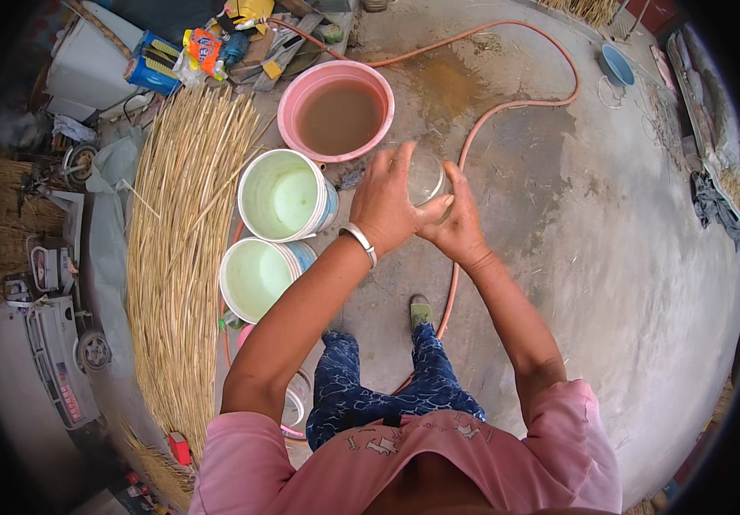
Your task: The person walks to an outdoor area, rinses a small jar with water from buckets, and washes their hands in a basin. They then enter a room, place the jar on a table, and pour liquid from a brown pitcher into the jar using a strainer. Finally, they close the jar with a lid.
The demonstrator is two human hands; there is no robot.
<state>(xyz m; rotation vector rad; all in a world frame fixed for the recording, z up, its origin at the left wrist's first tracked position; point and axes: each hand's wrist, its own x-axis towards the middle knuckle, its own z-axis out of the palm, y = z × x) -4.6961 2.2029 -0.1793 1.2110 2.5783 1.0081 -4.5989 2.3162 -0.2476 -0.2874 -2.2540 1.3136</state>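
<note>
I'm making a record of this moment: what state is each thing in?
Clear container: held in left hand and right hand
Pink basin: upright, holding murky water
Far bucket: uncovered, contents unclear
Near bucket: uncovered, contents unclear
Orange hose: uncoiled
Straw stalks: lying side by side
Floor: partly wet

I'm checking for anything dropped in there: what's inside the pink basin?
The pink basin holds murky brownish water. Nothing can be seen sticking up through its surface. The bottom is hidden by the cloudiness, so I can't tell whether anything lies there.

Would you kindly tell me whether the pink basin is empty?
Not empty: murky brownish water lies in the pink basin, below its rim.
</note>
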